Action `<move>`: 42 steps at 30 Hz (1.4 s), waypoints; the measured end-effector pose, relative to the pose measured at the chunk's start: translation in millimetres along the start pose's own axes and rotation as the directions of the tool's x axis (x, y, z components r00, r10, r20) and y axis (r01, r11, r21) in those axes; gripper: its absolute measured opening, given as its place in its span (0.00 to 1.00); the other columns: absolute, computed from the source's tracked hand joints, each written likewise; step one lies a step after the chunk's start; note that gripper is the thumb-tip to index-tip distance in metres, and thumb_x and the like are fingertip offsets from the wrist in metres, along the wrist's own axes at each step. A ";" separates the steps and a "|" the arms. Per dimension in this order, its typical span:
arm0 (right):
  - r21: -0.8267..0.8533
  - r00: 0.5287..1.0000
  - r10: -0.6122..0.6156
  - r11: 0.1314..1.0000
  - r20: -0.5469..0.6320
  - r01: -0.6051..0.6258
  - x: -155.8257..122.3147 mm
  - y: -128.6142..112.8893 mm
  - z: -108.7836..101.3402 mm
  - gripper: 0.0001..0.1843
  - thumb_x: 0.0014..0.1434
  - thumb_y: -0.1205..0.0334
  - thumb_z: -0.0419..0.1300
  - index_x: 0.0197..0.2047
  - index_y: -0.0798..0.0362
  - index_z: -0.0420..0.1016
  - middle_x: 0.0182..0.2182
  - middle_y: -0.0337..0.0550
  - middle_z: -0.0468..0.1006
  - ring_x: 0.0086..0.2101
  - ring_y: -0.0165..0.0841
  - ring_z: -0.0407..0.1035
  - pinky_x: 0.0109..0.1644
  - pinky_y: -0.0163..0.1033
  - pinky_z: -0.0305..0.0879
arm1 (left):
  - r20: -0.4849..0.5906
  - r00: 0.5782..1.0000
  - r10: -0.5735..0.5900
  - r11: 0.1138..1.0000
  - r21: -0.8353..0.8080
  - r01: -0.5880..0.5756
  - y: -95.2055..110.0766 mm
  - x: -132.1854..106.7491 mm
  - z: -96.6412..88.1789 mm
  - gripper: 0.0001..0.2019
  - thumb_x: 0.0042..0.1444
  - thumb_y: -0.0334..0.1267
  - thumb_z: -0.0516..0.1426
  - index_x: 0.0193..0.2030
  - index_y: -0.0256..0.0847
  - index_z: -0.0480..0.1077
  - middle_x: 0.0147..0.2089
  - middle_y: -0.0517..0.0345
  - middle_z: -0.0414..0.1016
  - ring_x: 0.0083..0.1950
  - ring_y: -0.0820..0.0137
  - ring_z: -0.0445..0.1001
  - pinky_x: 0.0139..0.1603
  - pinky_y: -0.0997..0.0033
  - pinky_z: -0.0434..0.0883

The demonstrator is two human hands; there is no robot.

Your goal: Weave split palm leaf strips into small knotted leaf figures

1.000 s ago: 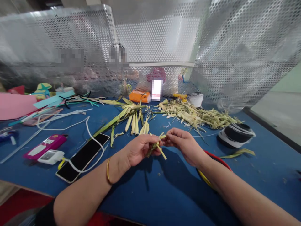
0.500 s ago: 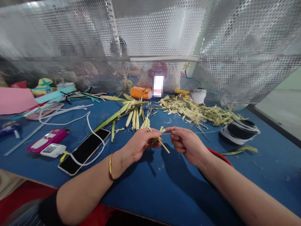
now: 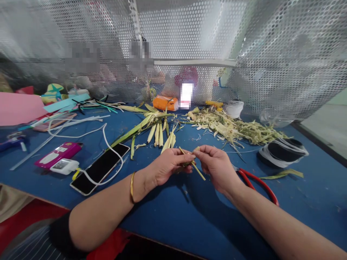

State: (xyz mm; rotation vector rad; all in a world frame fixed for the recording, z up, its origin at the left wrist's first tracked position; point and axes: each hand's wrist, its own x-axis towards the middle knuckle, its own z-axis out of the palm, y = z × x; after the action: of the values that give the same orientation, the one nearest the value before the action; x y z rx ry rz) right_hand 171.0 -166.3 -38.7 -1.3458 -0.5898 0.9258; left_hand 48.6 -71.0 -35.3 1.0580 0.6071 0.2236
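Observation:
My left hand (image 3: 173, 162) pinches a thin yellow-green plant stalk (image 3: 199, 171) between thumb and fingers; it slants down to the right. Some darker plant material shows under the fingers, mostly hidden. Close on the right, my right hand (image 3: 214, 162) is closed, thumb and forefinger pinched on a small pale piece of leaf strip (image 3: 197, 148) beside the stalk. Whether that piece joins the stalk cannot be seen. Just beyond the hands lie pale folded husk leaves (image 3: 169, 141) and long green leaves (image 3: 135, 128).
Red-handled scissors (image 3: 260, 184) lie partly under my right forearm. A heap of shredded plant scraps (image 3: 230, 124) and a black-and-white spool (image 3: 282, 153) are at right. At left are a phone (image 3: 100, 168), white cable (image 3: 105, 135) and magenta device (image 3: 58, 155). A perforated screen (image 3: 184, 32) stands behind.
My right hand has come in to meet the left and now pinches the pale strip end it was only touching with a fingertip. The view has shifted slightly, showing more of the scissors.

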 end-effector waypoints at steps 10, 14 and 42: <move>-0.045 0.998 -0.046 0.998 -0.042 0.044 2.2 2.0 -1.3 0.14 0.43 0.53 0.68 0.26 0.54 0.72 0.17 0.30 0.62 0.16 0.20 0.46 0.19 0.32 0.41 | -0.039 0.999 -0.006 0.999 -0.041 0.004 2.3 0.9 2.2 0.04 0.48 0.33 0.64 0.28 0.34 0.74 0.27 0.58 0.74 0.25 0.76 0.71 0.34 0.71 0.71; -0.117 1.000 -0.028 0.993 0.002 0.028 4.7 4.2 -4.1 0.16 0.46 0.50 0.66 0.29 0.54 0.72 0.16 0.28 0.59 0.16 0.21 0.45 0.19 0.32 0.40 | -0.083 0.996 -0.024 0.999 -0.035 0.021 1.6 1.1 0.6 0.04 0.49 0.33 0.63 0.27 0.34 0.74 0.26 0.58 0.73 0.25 0.76 0.71 0.34 0.71 0.71; -0.708 0.651 -0.525 0.122 0.549 0.696 5.8 -9.6 -21.9 0.14 0.67 0.64 0.48 0.33 0.53 0.72 0.34 0.46 0.75 0.32 0.32 0.66 0.37 0.38 0.60 | -0.114 0.993 0.010 0.990 0.138 0.006 2.0 -1.7 5.8 0.06 0.47 0.34 0.65 0.30 0.34 0.75 0.29 0.58 0.75 0.25 0.76 0.72 0.34 0.72 0.70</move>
State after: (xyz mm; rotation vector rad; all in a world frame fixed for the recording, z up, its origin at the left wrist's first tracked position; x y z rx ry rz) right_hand 194.1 -173.3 -33.8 -1.6754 -1.8411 -0.1272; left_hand 50.8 -75.1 -30.9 1.1852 0.7328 0.2476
